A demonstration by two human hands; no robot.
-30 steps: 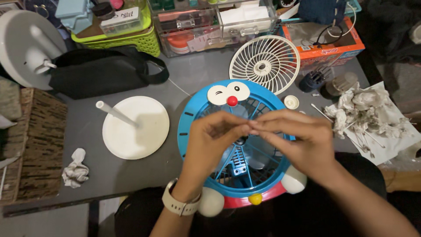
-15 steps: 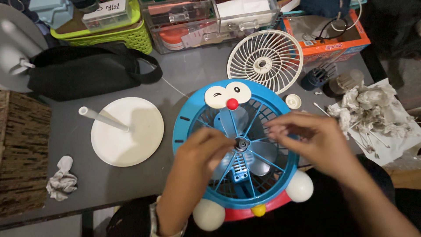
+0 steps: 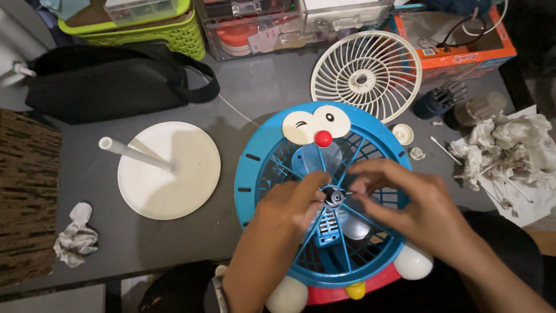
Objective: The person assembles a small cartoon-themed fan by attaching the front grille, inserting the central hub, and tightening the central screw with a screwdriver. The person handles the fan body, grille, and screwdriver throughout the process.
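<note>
Fingertips [image 3: 317, 186] of left hand [image 3: 286, 211] and right hand [image 3: 408, 200] meet at dark hub [image 3: 333, 197], lower centre of frame. Left thumb and forefinger pinched narrow against hub; right fingers curled close beside it, perhaps nipping a small part, too small to tell. Grip from both sides judged to steady hub against turning.

Hub sits mid blue fan [image 3: 321, 197], lying flat, face up, overhanging near table edge toward the lap, so both hands reach centre from above. Pale blades visible under blue grille. Cartoon face with red nose at fan's upper rim; white knobs and yellow ball at lower rim.

White grille [image 3: 365, 75] set aside flat, upper right. Small white cap [image 3: 403, 134] just beside fan's right rim. White round base [image 3: 169, 171] with tilted post left of fan. Black bag [image 3: 110, 84] upper left. Crumpled rag [image 3: 75, 236] lower left.

Containers: green basket [image 3: 147, 30] at top left, holding a clear box. Clear box [image 3: 272, 26] at top centre, with orange lids and papers inside. Orange carton [image 3: 457, 37] at top right, with dark cable inside. White paper [image 3: 521, 174] at right edge bears soiled tissue and cotton swabs.
</note>
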